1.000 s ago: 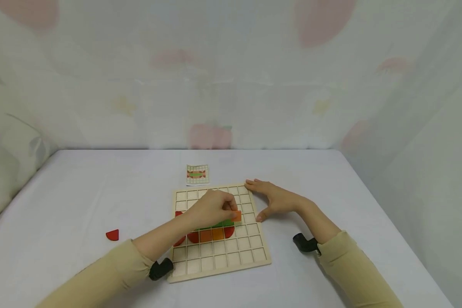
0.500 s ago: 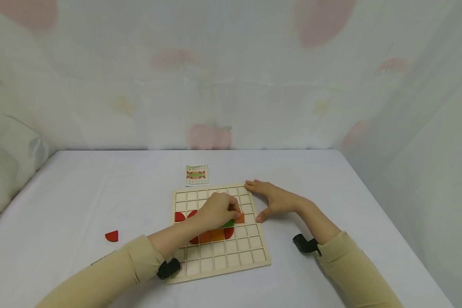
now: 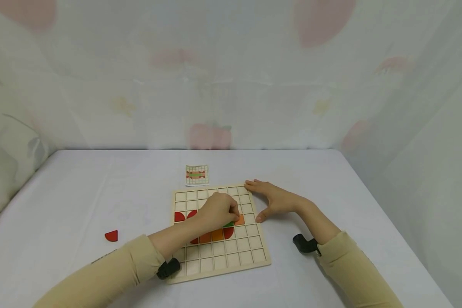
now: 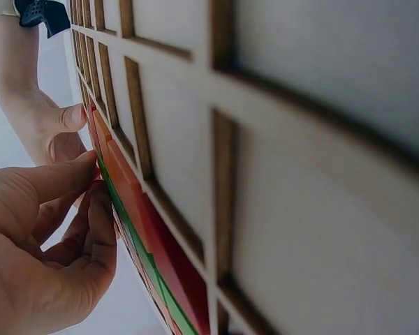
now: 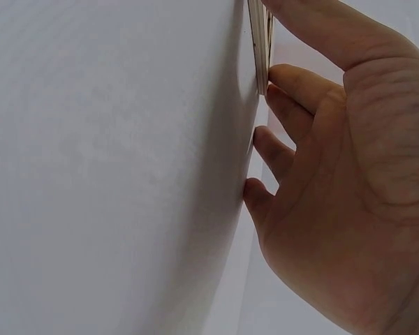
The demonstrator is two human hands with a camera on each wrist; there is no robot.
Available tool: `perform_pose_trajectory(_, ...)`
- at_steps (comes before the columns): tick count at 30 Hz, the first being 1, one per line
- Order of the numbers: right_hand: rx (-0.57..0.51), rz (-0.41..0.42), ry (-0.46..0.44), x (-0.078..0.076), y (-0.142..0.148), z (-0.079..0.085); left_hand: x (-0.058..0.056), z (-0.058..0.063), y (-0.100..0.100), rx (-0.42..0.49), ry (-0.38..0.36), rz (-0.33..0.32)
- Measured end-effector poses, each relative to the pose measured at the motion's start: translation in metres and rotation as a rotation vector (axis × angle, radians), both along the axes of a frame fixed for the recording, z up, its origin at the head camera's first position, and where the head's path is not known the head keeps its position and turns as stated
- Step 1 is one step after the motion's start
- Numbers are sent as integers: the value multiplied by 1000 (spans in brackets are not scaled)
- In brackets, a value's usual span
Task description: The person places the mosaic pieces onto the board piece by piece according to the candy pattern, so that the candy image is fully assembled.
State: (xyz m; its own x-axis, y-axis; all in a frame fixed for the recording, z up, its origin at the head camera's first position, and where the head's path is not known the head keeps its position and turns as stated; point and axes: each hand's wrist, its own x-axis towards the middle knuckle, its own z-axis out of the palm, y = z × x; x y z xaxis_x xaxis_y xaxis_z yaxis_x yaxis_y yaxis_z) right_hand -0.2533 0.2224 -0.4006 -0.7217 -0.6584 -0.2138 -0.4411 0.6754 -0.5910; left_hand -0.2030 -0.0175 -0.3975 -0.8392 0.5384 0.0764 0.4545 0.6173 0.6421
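My left hand (image 3: 217,210) reaches across the wooden grid board (image 3: 219,273), its thumb and curled fingers at an orange square tile (image 3: 240,220) that lies in a cell at the right end of the coloured row. In the left wrist view, the thumb and fingertips of that hand (image 4: 52,237) meet the row, close to a long green strip (image 4: 141,246). My right hand (image 3: 279,199) is spread along the board's right edge, fingers by the far corner and thumb lower down. The right wrist view shows its fingertips touching the board's edge (image 5: 258,49). My left arm hides part of the pattern.
A loose red quarter-round piece (image 3: 111,235) lies on the white table left of the board. Behind the board sits a small printed pattern card (image 3: 196,175). Red pieces (image 3: 179,216) and another orange tile (image 3: 217,235) fill several cells.
My left hand has moved slightly right and lowered the orange square tile from above the grid into its cell. My right hand has stayed at the board's edge.
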Motion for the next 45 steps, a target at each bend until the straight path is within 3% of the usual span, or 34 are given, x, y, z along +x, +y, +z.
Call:
perform_pose_trajectory(11,2,-1,-3,-1,-1,0,-1,5,-1,-23,-14,-27)
perform_pose_trajectory(20,8,-2,1,-2,-2,0,-3,24,-17,-55,-32,-48)
perform_pose_trajectory(30,9,2,10,-2,-2,-1,-8,32,-59,-18,-98,35)
perform_pose_trajectory(35,10,6,10,-2,-1,0,-8,38,-85,-22,-127,42)
perform_pose_trajectory(41,12,6,8,-2,0,1,-8,44,-118,-81,-152,-36)
perform_pose_trajectory(45,11,5,15,-1,2,2,-8,43,-140,-116,-214,-99)
